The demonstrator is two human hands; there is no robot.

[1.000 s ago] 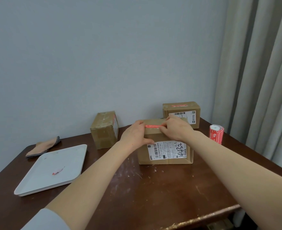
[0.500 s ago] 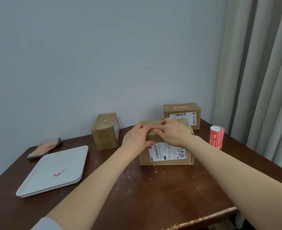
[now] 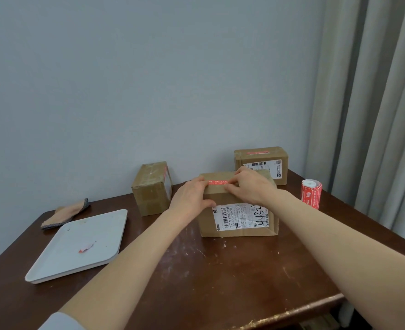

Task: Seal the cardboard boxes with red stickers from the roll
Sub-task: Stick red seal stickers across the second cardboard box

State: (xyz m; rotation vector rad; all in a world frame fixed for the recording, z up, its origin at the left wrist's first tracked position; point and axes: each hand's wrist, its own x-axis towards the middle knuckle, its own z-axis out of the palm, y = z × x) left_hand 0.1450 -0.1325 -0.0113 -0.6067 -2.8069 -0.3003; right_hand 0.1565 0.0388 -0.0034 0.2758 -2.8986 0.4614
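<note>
Centrally, a red sticker [image 3: 218, 181] is seen lying flat along the top front edge of the near box [image 3: 238, 217], which stands on the table [image 3: 220, 277] with its white shipping label turned toward the camera. The sticker's left end is covered by the fingers of the left hand [image 3: 192, 198]; these fingers are curled over the box's top corner while the thumb is laid against the front face, so the box is gripped there. The sticker's right end is met by the bent fingertips of the right hand [image 3: 251, 186]; whether that end is pinched or only pressed down cannot be told. Behind the near box and to its right, a back box [image 3: 261, 163] is set against the wall, with a red sticker on its top. To the left, well apart from the hands, a left box [image 3: 152, 188] is stood near the wall. The roll [image 3: 311, 193] is placed upright at the table's right side, beside the grey curtain [image 3: 375, 115]. At the far left a white tray [image 3: 54, 265] is laid flat, with a small red scrap [image 3: 86, 247] on it, and a folded cloth [image 3: 66, 214] is found just behind the tray.
</note>
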